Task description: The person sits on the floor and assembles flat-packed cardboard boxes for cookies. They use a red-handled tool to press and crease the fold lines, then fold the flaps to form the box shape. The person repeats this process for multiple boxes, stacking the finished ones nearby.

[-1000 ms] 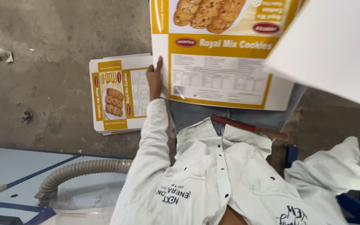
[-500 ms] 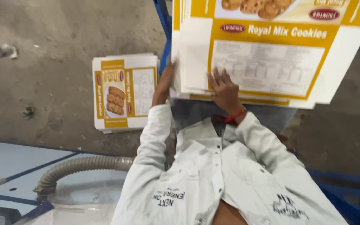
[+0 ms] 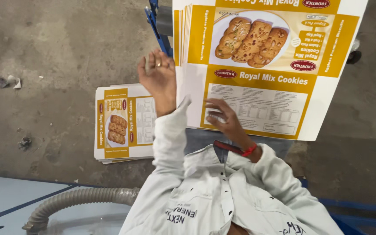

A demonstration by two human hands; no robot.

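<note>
**Over the lap: a sheaf of flat carton blanks, squared by hand**

Above the seated person's knees, a thick sheaf of printed carton blanks stands tilted, yellow and white, with a picture of cookies on the top sheet. Left hand is raised at the sheaf's left edge, fingers loosely curled and spread, palm against the stacked edges; it clasps nothing that I can see. Right hand lies flat on the printed face near the lower edge, fingers splayed, pressing rather than gripping. A red band sits at that wrist.

Handling, as I judge it: each blank is thin, stiff board, light alone, but the sheaf together looks weighty and prone to fan or slide, the glossy faces slipping on one another. Corners would crease easily. Best held by two opposite edges, squeezed together, with support beneath.

On the concrete floor to the left rests a second, lower pile of blanks. A grey ribbed hose runs along the bottom.
</note>
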